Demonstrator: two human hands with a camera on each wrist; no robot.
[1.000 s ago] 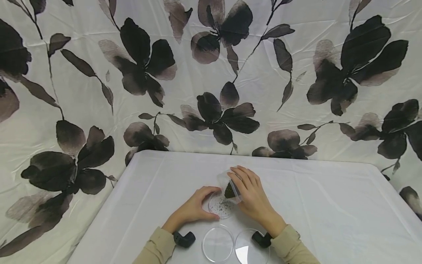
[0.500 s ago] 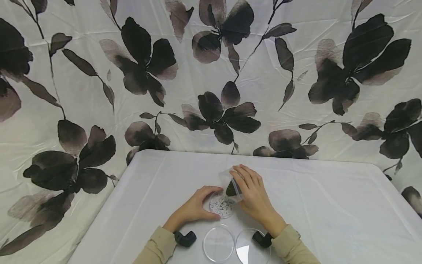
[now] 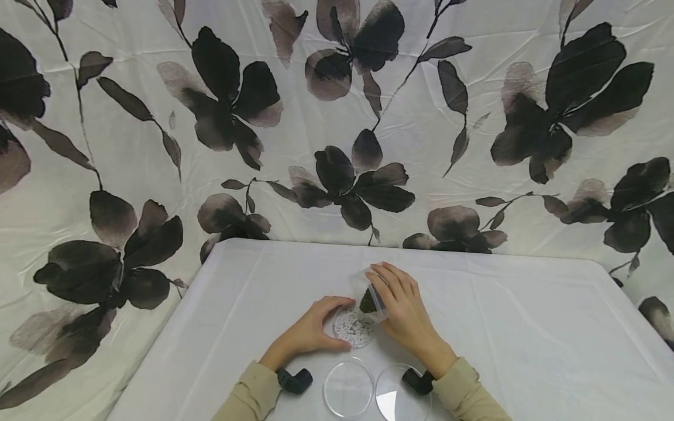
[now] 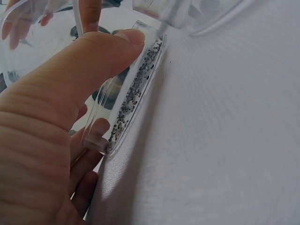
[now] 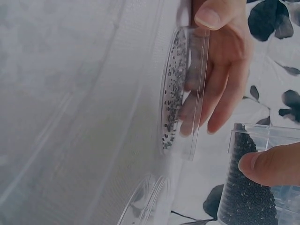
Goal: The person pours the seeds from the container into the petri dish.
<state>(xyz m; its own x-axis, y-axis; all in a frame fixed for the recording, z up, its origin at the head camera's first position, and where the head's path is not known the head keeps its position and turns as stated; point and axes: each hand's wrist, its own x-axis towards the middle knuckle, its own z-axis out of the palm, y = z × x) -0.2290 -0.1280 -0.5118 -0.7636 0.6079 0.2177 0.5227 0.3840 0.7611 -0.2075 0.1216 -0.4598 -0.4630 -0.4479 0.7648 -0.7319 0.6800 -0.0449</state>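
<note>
My left hand (image 3: 310, 333) grips a small round petri dish (image 5: 199, 93) between thumb and fingers, from its left side. Dark granules (image 4: 129, 101) are scattered over the dish's bottom. Above the dish's far right edge, my right hand (image 3: 408, 313) holds a clear plastic container (image 5: 237, 143), tipped toward the dish. Inside it, a heap of dark granules (image 5: 246, 197) slopes down toward the mouth. In the right wrist view its thumb (image 5: 269, 165) presses the container's side; the other fingers lie behind it in the head view.
In front of the hands a clear round dish (image 3: 325, 389) lies on the white-covered table (image 3: 526, 339). Beside it, a larger clear disc (image 3: 408, 403) sits partly under the right wrist. A flower-print cloth (image 3: 295, 128) hangs behind the table.
More dark granules have spread across the petri dish since a second ago. The container has shifted slightly to the right with my right hand. My left hand keeps its grip in place.
</note>
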